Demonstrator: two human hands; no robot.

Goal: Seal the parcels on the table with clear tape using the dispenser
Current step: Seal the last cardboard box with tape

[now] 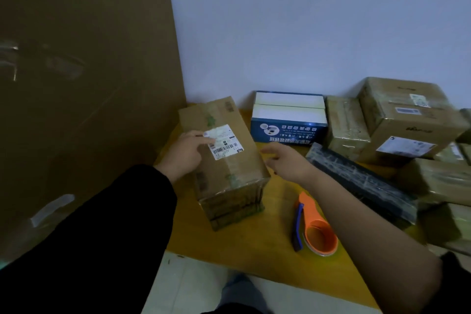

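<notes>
A brown cardboard parcel (224,158) with a white barcode label lies on the yellow table (254,250), its long side running away from me. My left hand (187,151) rests on its left top edge, fingers reaching onto the label. Just off the parcel's right side, my right hand (285,160) hovers with fingers loosely extended, holding nothing. The orange and blue tape dispenser (312,227), with a clear tape roll on it, lies on the table under my right forearm, near the parcel's right corner.
A blue and white box (288,120) stands behind the parcel. A long dark wrapped package (362,181) lies to the right, and several taped brown parcels (407,120) are stacked at the far right. A large cardboard sheet (84,71) stands on the left.
</notes>
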